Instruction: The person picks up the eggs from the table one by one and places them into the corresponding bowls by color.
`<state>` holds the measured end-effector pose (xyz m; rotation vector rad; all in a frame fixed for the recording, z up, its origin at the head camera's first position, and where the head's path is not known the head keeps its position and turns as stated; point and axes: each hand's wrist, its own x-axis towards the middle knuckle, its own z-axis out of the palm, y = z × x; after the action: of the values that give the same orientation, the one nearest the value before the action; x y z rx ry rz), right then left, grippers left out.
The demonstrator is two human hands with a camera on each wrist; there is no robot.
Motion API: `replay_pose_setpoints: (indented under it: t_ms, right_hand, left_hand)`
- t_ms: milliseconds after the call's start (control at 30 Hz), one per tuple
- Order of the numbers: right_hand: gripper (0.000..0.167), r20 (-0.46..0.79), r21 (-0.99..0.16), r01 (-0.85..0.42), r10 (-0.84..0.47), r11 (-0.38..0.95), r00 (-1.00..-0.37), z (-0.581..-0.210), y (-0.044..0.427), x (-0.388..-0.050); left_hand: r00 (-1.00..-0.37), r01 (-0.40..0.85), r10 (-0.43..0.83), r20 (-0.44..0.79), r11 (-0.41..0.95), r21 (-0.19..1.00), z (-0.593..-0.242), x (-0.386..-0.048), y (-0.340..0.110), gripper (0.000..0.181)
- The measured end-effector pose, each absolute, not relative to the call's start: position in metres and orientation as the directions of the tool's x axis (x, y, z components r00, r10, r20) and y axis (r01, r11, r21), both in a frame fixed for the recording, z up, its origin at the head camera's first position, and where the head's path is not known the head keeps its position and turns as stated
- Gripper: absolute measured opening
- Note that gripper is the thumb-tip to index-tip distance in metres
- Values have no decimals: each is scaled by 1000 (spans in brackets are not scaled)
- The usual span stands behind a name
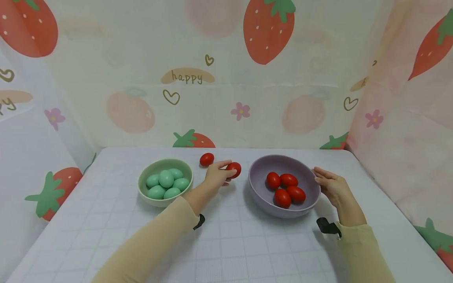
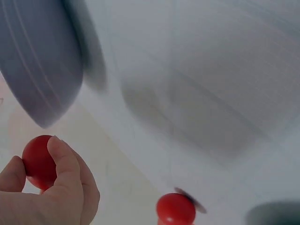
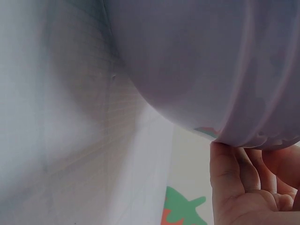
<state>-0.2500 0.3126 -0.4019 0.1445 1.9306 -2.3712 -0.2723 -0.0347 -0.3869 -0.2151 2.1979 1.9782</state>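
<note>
My left hand [image 1: 214,175] pinches a glossy red egg [image 1: 234,169] between thumb and fingers, above the table left of the purple bowl. The left wrist view shows this red egg [image 2: 38,161] in the fingers, below the bowl's outer wall [image 2: 40,61]. My right hand [image 1: 332,188] is at the right side of the purple bowl [image 1: 257,196], which holds several red eggs [image 1: 282,198]. In the right wrist view, the right hand's fingertips [image 3: 222,152] touch the bowl near its rim, fairly straight. Another red egg [image 1: 207,159] lies on the table behind the left hand.
A light green bowl [image 1: 142,194] with several green eggs [image 1: 166,179] stands on the left, close beside the left forearm. The white gridded table [image 1: 244,251] is enclosed by strawberry-print cloth [image 1: 265,98] at the back and sides.
</note>
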Motion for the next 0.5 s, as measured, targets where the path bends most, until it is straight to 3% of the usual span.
replay_pose_setpoints:
  t_ms: [500]
  right_hand:
    - [45, -134, -972, 132, -5, -196, -991, -401, 312, -249]
  left_hand:
    - [-956, -139, 238, -174, 157, 978, -374, -256, -12, 47]
